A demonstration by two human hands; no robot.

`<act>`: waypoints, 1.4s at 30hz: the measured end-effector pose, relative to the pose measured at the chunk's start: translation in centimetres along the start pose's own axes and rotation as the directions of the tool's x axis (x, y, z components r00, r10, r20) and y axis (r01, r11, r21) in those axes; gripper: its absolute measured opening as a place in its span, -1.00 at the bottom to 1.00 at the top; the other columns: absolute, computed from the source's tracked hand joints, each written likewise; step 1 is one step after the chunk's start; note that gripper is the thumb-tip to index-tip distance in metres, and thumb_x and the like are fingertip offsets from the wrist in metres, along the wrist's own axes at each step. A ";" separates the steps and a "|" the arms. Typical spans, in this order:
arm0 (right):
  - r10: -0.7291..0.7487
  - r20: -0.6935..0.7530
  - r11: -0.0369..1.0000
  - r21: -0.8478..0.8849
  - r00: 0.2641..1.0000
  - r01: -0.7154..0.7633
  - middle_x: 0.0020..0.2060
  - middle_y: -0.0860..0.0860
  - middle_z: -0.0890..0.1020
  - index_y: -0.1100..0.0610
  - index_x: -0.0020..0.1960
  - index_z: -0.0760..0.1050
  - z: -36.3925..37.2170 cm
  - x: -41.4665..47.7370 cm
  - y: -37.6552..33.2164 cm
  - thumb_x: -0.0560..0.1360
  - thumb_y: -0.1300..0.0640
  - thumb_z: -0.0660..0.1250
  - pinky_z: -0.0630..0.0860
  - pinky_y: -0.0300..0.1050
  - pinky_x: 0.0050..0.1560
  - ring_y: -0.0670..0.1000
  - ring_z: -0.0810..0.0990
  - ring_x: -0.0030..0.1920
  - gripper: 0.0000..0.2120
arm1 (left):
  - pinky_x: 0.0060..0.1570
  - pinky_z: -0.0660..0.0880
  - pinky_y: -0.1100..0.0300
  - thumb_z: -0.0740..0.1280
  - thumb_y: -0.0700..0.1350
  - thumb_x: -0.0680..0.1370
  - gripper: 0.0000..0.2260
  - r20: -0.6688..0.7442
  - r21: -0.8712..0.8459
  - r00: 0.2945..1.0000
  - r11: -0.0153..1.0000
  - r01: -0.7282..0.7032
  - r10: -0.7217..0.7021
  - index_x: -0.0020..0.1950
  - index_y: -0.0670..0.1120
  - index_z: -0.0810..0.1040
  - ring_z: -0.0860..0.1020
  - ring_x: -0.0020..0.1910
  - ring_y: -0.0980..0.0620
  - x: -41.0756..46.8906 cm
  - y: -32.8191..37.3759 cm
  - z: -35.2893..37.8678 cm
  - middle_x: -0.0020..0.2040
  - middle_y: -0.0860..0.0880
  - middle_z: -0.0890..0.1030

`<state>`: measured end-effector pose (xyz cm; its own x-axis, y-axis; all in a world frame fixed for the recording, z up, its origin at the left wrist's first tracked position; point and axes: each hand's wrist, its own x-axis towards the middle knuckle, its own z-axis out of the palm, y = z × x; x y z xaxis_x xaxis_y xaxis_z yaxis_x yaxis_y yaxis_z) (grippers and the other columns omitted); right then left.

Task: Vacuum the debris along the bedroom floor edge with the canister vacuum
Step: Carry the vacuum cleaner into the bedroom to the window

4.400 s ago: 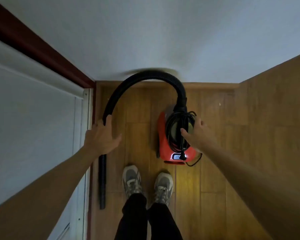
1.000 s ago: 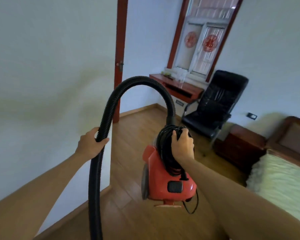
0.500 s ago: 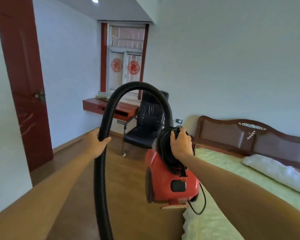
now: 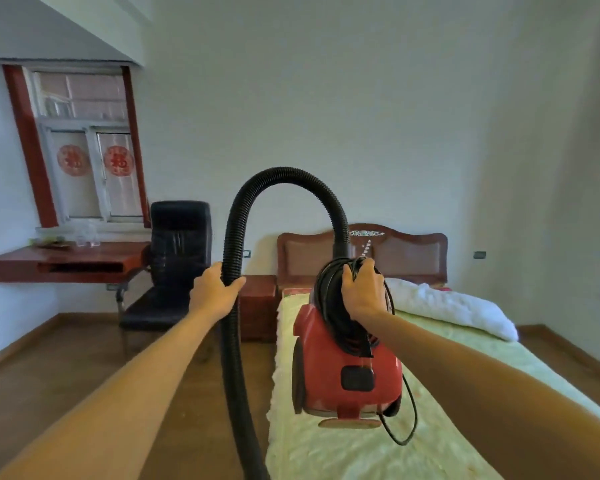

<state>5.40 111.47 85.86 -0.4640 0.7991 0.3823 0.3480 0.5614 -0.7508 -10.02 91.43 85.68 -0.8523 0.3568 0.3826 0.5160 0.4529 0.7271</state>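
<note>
The red canister vacuum hangs in the air in front of me, over the near edge of the bed. My right hand grips its top, over the coiled black power cord wound round the handle. A ribbed black hose arches up from the canister and drops down to the left. My left hand is closed around the hose on its descending side. The hose's lower end runs out of view at the bottom. A loop of cord dangles under the canister.
A bed with a green cover, white pillow and wooden headboard fills the right. A black office chair and a small nightstand stand on the wooden floor ahead left. A red wall-mounted desk sits under the window.
Since 4.4 s ago the vacuum has been lifted off the floor. The view has swung right from the door and window toward the bed. Both grips are unchanged.
</note>
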 end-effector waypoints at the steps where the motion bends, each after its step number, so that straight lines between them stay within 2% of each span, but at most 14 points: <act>1: 0.015 -0.030 1.000 -0.012 0.999 -0.015 0.02 0.21 0.57 0.22 0.20 0.31 -2.1 0.7 1.7 0.65 -0.01 0.15 0.60 0.23 -0.10 0.25 0.60 -0.04 -0.70 | -0.01 0.52 0.05 0.38 0.01 0.57 -0.65 0.016 -0.014 1.000 1.000 -0.020 0.020 0.30 -0.11 0.49 0.59 0.08 -0.13 0.1 2.1 2.2 0.12 -0.08 0.61; 5: 0.086 -0.170 0.990 -0.096 0.982 -0.104 0.00 0.22 0.58 0.22 0.22 0.31 -11.1 2.4 8.6 0.65 0.00 0.15 0.58 0.10 -0.13 0.26 0.60 -0.03 -0.70 | -0.12 0.40 0.14 0.40 -0.02 0.56 -0.71 0.118 -0.096 0.983 0.987 -0.127 0.138 0.20 -0.14 0.52 0.58 0.07 -0.13 -0.6 10.0 10.8 -0.01 -0.04 0.57; 7: 0.119 -0.242 0.980 -0.129 0.963 -0.154 -0.01 0.22 0.59 0.21 0.25 0.30 -15.5 2.6 11.9 0.65 0.01 0.15 0.56 0.08 -0.13 0.27 0.61 -0.03 -0.69 | -0.10 0.44 0.12 0.41 -0.01 0.55 -0.69 0.176 -0.148 0.968 0.977 -0.156 0.181 0.22 -0.13 0.53 0.58 0.08 -0.14 -1.3 13.7 14.8 0.04 -0.07 0.61; 10: 0.167 -0.344 0.959 -0.161 0.924 -0.233 -0.08 0.20 0.59 0.20 0.21 0.29 -22.0 2.3 16.6 0.64 0.01 0.16 0.58 0.13 -0.15 0.26 0.61 -0.10 -0.72 | -0.01 0.51 0.03 0.42 0.00 0.54 -0.66 0.250 -0.186 0.938 0.963 -0.196 0.239 0.25 -0.12 0.52 0.58 0.11 -0.17 -3.2 19.4 20.2 0.12 -0.10 0.63; 12: 0.188 -0.416 0.939 -0.190 0.890 -0.287 -0.07 0.20 0.60 0.21 0.21 0.30 -26.3 1.9 19.3 0.64 0.03 0.18 0.53 0.06 -0.17 0.27 0.61 -0.08 -0.73 | 0.04 0.51 0.00 0.42 -0.01 0.54 -0.63 0.309 -0.227 0.910 0.951 -0.211 0.276 0.28 -0.14 0.51 0.58 0.14 -0.19 -4.6 22.8 23.4 0.13 -0.11 0.63; 14: 0.197 -0.481 0.916 -0.220 0.854 -0.335 -0.03 0.23 0.60 0.23 0.21 0.31 -30.4 1.3 21.7 0.64 0.04 0.19 0.48 0.03 -0.14 0.27 0.60 -0.02 -0.72 | 0.08 0.52 -0.01 0.44 0.00 0.52 -0.60 0.361 -0.272 0.878 0.936 -0.224 0.315 0.29 -0.14 0.52 0.58 0.16 -0.21 -5.9 26.0 26.6 0.13 -0.13 0.63; 18: 0.205 -0.591 0.861 -0.270 0.780 -0.431 0.04 0.27 0.60 0.27 0.24 0.32 -37.8 -0.3 26.0 0.63 0.04 0.20 0.53 0.14 0.05 0.29 0.59 0.08 -0.67 | 0.14 0.51 -0.02 0.45 0.02 0.50 -0.60 0.435 -0.363 0.800 0.894 -0.263 0.413 0.27 -0.13 0.54 0.58 0.17 -0.21 -8.9 32.1 32.8 0.14 -0.13 0.65; 22: 0.207 -0.694 0.807 -0.277 0.690 -0.521 0.05 0.23 0.60 0.26 0.21 0.34 -44.5 -2.0 29.9 0.63 0.05 0.20 0.50 0.08 0.03 0.26 0.59 0.07 -0.70 | 0.16 0.47 0.03 0.44 -0.01 0.52 -0.59 0.508 -0.449 0.697 0.846 -0.287 0.506 0.31 -0.15 0.52 0.56 0.20 -0.20 -12.8 38.4 38.6 0.21 -0.16 0.62; 32: 0.204 -0.847 0.691 -0.231 0.491 -0.686 0.08 0.23 0.60 0.28 0.25 0.34 -56.1 -2.0 39.2 0.64 0.04 0.21 0.51 0.06 0.01 0.26 0.59 0.09 -0.66 | 0.18 0.45 0.01 0.43 -0.01 0.53 -0.58 0.569 -0.597 0.493 0.743 -0.304 0.659 0.34 -0.13 0.50 0.55 0.22 -0.22 -19.4 52.4 52.9 0.26 -0.17 0.59; 37: 0.190 -0.882 0.657 -0.213 0.432 -0.723 0.09 0.21 0.59 0.28 0.28 0.34 -60.5 -1.9 43.0 0.64 0.03 0.21 0.53 0.05 0.04 0.24 0.59 0.10 -0.65 | 0.21 0.46 -0.02 0.44 0.00 0.53 -0.55 0.600 -0.642 0.396 0.714 -0.279 0.695 0.38 -0.11 0.48 0.55 0.20 -0.23 -22.4 57.9 58.8 0.24 -0.17 0.60; 42: 0.180 -0.906 0.614 -0.200 0.383 -0.763 0.06 0.21 0.61 0.28 0.29 0.34 -64.4 -2.6 45.5 0.63 0.01 0.22 0.59 0.09 0.03 0.23 0.62 0.06 -0.62 | 0.12 0.50 0.00 0.41 -0.02 0.55 -0.54 0.607 -0.688 0.299 0.676 -0.265 0.736 0.40 -0.13 0.44 0.60 0.07 -0.17 -25.8 62.2 63.1 0.20 -0.17 0.61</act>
<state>74.89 148.82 85.33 0.6232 0.6019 0.4993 0.7312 -0.2220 -0.6450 49.53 161.95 85.05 0.1773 0.9363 0.3033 0.5154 -0.3509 0.7819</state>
